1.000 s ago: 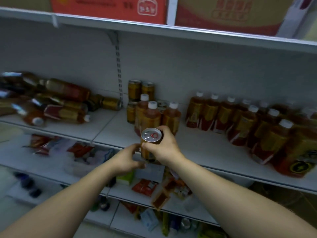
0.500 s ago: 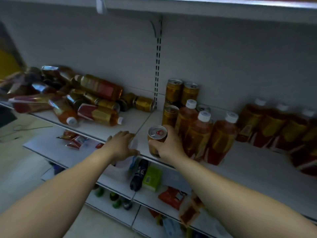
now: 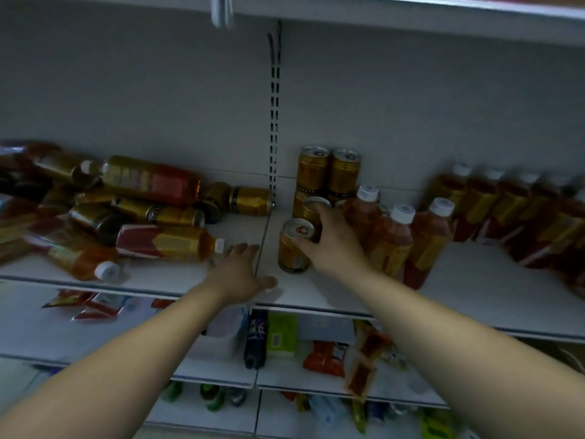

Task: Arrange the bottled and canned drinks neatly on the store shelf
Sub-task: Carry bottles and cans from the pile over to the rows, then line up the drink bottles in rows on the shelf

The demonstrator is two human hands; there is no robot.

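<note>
The white shelf carries toppled bottles at left, upright bottles and cans right.

toppled bottles left on shelf; upright bottles right, cans behind

On the lower shelf a dark bottle sits between a white tub and a green box. Red packets lie just right of the box. A metal strip with little holes runs up the back wall.
</note>
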